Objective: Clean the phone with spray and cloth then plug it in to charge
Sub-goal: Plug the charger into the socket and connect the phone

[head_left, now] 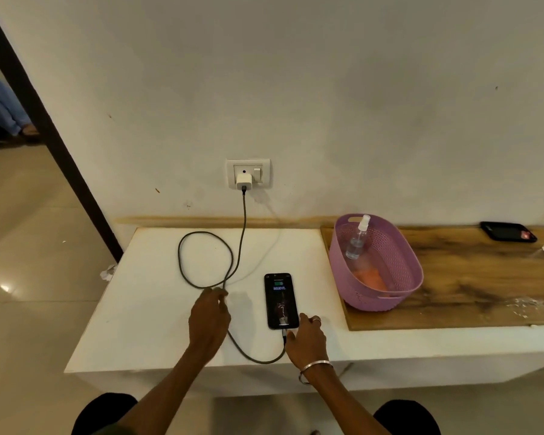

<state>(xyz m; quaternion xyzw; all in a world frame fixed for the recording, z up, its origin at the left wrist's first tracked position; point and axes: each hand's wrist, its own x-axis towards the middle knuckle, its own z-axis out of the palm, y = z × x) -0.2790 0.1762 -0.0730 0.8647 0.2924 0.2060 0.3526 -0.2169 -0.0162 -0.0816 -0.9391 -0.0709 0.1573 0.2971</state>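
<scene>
A black smartphone with a lit screen (281, 300) is laid flat, face up, on the white rectangular surface (145, 309), near its front edge and left of the lilac perforated plastic basket (390, 277). A green battery symbol is shown on the screen. A dark braided charging cable (244, 221) is plugged into the phone's bottom end; from there it is curved along the front of the surface, looped once on the white top and led up to a small white charger block (243, 181) seated in the white wall socket plate (248, 173).

The left hand (208, 321) is held low over the cable where the loop crosses itself, its fingers loosely curled downward; whether the cable is touched cannot be told. The right hand (307, 339) is placed just beside the phone's lower right corner, fingers relaxed and slightly spread, the thumb close to the plug; contact with the phone cannot be made out. A metal bangle (314, 367) is worn on the right wrist.

In the basket, a clear plastic spray bottle with a white nozzle (357, 238) is leaned against the wall, and an orange cloth (371, 277) is lain on the bottom. The basket is set on a brown wooden board (484, 277), on which a second dark phone (507, 231) is lain far right
</scene>
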